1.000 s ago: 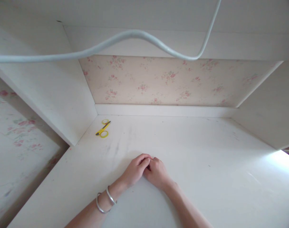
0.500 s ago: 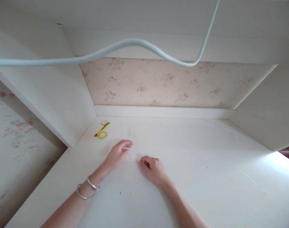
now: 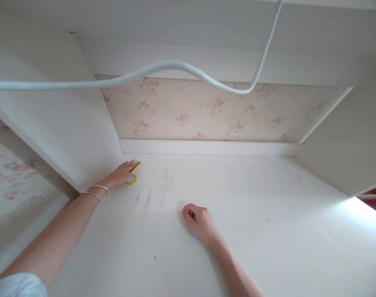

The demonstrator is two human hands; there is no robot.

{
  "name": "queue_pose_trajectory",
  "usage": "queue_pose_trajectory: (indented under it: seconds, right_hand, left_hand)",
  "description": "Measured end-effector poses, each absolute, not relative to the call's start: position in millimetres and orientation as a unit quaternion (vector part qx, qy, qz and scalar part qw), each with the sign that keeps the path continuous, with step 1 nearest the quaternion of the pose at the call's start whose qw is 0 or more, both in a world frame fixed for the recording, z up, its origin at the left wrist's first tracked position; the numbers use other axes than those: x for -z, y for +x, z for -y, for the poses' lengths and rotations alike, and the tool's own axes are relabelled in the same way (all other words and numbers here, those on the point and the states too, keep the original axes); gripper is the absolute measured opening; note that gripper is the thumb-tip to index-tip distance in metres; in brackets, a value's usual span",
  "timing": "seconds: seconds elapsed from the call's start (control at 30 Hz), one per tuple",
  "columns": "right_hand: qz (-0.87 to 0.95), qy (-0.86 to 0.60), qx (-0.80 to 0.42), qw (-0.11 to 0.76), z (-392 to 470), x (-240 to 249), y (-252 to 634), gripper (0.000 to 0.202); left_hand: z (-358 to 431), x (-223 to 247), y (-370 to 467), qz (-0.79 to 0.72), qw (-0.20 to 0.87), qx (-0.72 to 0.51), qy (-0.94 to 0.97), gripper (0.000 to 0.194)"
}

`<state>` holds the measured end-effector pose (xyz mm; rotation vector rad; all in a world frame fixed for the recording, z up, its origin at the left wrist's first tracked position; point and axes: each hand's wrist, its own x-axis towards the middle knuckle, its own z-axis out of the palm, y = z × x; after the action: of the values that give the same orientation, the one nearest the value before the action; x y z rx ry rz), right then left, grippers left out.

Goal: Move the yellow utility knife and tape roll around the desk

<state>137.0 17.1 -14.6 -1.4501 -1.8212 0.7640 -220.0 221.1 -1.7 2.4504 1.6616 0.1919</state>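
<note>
At the back left of the white surface (image 3: 237, 214), my left hand (image 3: 122, 172) reaches over a yellow and black cutter (image 3: 135, 167). Its fingers touch or cover the cutter's near end; whether they grip it is hidden. One yellow ring, like a small tape roll (image 3: 131, 180), lies just below the fingers, and another lies partly under the fingertips. My right hand (image 3: 198, 218) rests near the middle with its fingers curled and pressed together; anything between them is too small to make out.
A thick pale cable or tube (image 3: 175, 65) crosses the upper view. White panels stand at the left (image 3: 61, 123) and right (image 3: 339, 140). Behind is a floral back wall (image 3: 200, 109). A small dark mark (image 3: 155, 258) shows on the surface near the front.
My left hand has moved left and away from me, from the middle to the cutter and yellow rings. My right hand has stayed in place.
</note>
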Motion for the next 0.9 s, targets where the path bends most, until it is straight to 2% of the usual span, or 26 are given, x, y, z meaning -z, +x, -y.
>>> queue_pose_trajectory:
  seconds: [0.2, 0.37, 0.5, 0.6, 0.9]
  right_hand:
    - [0.697, -0.562, -0.291, 0.337, -19, 14, 137, 0.023]
    - [0.694, -0.562, -0.298, 0.339, -19, 15, 139, 0.024]
    - [0.685, -0.562, -0.309, 0.346, -19, 14, 139, 0.024]
    - [0.676, -0.56, -0.321, 0.356, -19, 13, 139, 0.025]
    - [0.591, -0.559, -0.373, 0.445, -20, 11, 145, 0.029]
  left_hand:
    - [-214, 13, -216, -0.572, 0.117, -0.068, 0.809, 0.067]
    - [-179, 22, -179, -0.58, 0.111, -0.104, 0.8, 0.057]
    - [-126, 31, -129, -0.566, 0.096, -0.125, 0.809, 0.05]
    - [-77, 39, -86, -0.59, 0.094, -0.165, 0.785, 0.054]
    - [42, 47, 14, -0.56, 0.073, -0.225, 0.794, 0.055]
